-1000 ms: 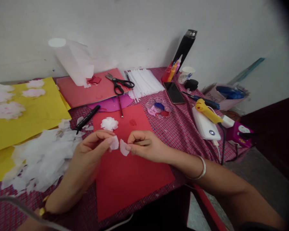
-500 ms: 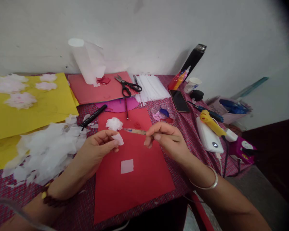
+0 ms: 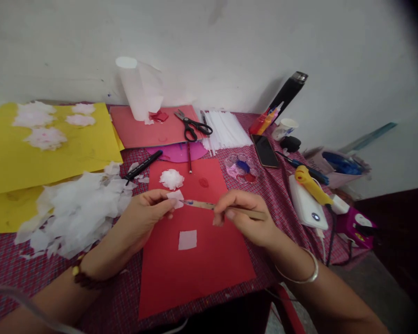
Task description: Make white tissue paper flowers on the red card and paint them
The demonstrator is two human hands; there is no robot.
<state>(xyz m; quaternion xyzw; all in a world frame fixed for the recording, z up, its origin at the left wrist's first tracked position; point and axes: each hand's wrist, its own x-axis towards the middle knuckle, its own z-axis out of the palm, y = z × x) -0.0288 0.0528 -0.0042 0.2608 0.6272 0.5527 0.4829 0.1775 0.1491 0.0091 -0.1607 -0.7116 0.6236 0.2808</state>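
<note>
My left hand (image 3: pixel 151 208) pinches a small square of white paper (image 3: pixel 176 198) between thumb and fingers above the red sheet (image 3: pixel 195 287). In my right hand (image 3: pixel 247 213) is a slim, pale wooden stick (image 3: pixel 202 204) with a pointed tip and blue stains, held like a pen. Its tip meets the edge of the paper square, or nearly so; I cannot tell if they touch. On the red sheet below lies another paper square (image 3: pixel 187 240). A ruffled white paper flower (image 3: pixel 172 179) sits at that sheet's far left.
White paper pieces (image 3: pixel 76 208) are heaped on the left beside yellow sheets (image 3: pixel 87 162) with pale paper flowers. Behind are a black marker (image 3: pixel 144 166), scissors (image 3: pixel 191 126) and a paper roll (image 3: pixel 132 90). To the right: a paint palette (image 3: pixel 242 168), phone (image 3: pixel 264 150), power bank (image 3: pixel 305 202) and yellow glue gun (image 3: pixel 313 186).
The stick's tip has come leftward to the paper square in my left hand; before, it was apart from it. The whole view has shifted slightly.
</note>
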